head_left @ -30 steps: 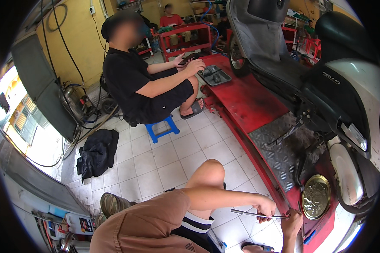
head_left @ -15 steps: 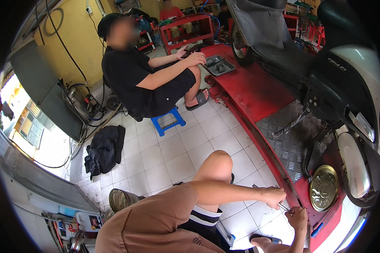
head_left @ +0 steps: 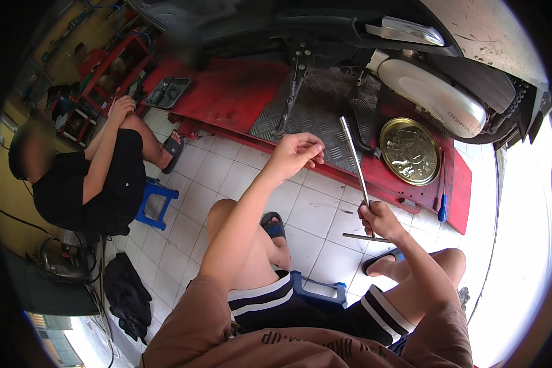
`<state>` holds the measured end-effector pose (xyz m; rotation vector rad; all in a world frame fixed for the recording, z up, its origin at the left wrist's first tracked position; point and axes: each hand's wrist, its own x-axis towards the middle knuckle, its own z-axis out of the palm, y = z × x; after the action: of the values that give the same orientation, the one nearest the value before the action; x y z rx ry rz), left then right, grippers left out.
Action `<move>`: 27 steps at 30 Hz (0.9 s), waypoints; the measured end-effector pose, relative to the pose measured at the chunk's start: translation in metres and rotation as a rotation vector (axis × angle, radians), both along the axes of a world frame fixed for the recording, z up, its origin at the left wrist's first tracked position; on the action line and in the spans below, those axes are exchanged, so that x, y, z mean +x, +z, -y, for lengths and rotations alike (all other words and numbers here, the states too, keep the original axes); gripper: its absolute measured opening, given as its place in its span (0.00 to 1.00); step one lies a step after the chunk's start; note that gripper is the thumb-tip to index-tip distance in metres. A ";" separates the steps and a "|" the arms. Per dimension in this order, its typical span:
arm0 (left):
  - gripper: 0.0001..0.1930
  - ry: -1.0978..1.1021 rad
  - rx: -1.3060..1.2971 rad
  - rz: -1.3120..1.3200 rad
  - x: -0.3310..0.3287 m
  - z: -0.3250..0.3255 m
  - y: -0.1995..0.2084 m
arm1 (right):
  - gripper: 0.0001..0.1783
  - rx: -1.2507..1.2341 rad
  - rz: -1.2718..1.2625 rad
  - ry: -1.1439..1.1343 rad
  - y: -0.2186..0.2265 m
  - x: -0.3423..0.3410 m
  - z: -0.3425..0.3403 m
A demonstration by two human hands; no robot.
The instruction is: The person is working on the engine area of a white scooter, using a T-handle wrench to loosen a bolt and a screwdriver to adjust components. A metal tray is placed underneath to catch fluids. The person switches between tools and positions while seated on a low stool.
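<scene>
My right hand is wrapped round a metal T-handle wrench near its crossbar. The long shaft points up and away, its socket end over the red lift platform. My left hand is off the wrench, in front of the platform's checkered metal plate. Its fingers are curled with the thumb against them; whatever they pinch, if anything, is hidden. Beyond the wrench, a round gold-coloured tray rests on the platform near the silver exhaust cover of a motorbike.
A blue-handled screwdriver lies at the platform's right. The kickstand juts down ahead of my left hand. At left, another person sits on a blue stool, beside a grey parts tray. A black jacket lies on the tiles.
My view has swung to the right. Both hands were together at the wrench; now the left has come away from it, and the right holds it raised.
</scene>
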<state>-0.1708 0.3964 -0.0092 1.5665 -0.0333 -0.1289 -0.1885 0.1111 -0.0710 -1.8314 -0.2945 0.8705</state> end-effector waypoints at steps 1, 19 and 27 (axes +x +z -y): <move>0.09 -0.035 0.037 -0.022 0.000 0.011 -0.006 | 0.17 0.124 -0.143 -0.031 -0.004 -0.001 -0.002; 0.08 -0.030 -0.399 0.030 -0.021 0.035 -0.004 | 0.25 0.086 -0.042 0.243 0.034 0.001 -0.024; 0.09 0.239 -0.367 0.535 -0.065 -0.043 0.081 | 0.21 -0.325 1.145 0.025 0.111 0.013 -0.030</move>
<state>-0.2358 0.4398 0.0721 1.1888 -0.2736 0.4634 -0.1752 0.1415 0.0402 -2.4767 -0.9157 -0.2356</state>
